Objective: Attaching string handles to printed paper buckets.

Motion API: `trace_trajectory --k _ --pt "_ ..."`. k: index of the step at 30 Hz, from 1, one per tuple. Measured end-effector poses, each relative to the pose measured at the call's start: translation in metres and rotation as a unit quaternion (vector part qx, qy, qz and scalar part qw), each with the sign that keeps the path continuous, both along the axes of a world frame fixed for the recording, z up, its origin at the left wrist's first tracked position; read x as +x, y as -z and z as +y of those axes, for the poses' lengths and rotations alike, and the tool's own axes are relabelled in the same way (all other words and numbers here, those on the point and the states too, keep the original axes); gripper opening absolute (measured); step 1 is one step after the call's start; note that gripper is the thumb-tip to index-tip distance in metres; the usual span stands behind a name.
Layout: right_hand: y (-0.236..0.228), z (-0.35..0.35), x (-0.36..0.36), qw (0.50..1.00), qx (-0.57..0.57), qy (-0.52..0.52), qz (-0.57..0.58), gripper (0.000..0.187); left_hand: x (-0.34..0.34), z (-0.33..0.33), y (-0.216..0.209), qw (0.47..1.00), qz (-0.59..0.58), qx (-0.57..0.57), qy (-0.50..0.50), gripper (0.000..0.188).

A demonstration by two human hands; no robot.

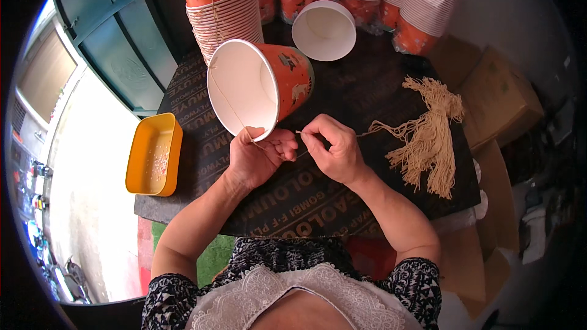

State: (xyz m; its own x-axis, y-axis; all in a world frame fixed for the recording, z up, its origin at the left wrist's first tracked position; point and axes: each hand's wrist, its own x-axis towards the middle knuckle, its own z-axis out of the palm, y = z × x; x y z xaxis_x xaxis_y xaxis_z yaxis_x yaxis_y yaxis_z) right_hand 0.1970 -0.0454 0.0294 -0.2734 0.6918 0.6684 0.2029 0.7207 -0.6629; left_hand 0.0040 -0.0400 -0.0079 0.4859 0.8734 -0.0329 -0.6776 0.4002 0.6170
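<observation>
An orange paper bucket [293,82] with a white inside lies tilted on the dark table, its mouth turned toward the left. My left hand [254,160] grips its lower rim, with the thumb just inside the mouth. A thin tan string [227,99] runs across the opening from the upper rim down to that thumb. Close by on the right, my right hand [335,150] is closed in a pinch on a piece of string whose light tip shows at the fingertips. Another strand trails from behind this hand toward a loose bundle of tan strings [431,140] on the table.
A yellow plastic box [173,168] with small bits inside stands at the table's left edge. One white-mouthed bucket [324,32] rests at the back. Behind are a nested bucket stack [223,24] and several plastic-wrapped stacks [428,3]. Cardboard boxes [504,95] stand right of the table.
</observation>
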Motion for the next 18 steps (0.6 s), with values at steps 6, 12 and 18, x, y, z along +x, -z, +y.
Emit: trace_trajectory --k 6,12,18 --pt "0.005 -0.003 -0.002 0.997 0.069 0.033 -0.014 0.013 0.008 -0.003 -0.004 0.999 0.029 -0.017 0.0 0.051" --pt "0.004 -0.006 -0.002 0.994 0.098 0.048 -0.02 0.016 0.011 -0.005 -0.003 1.0 0.03 0.001 0.004 0.051" --pt "0.007 -0.003 -0.005 0.986 0.158 0.055 0.022 0.014 0.015 -0.009 -0.009 1.0 0.021 0.006 0.018 0.05"
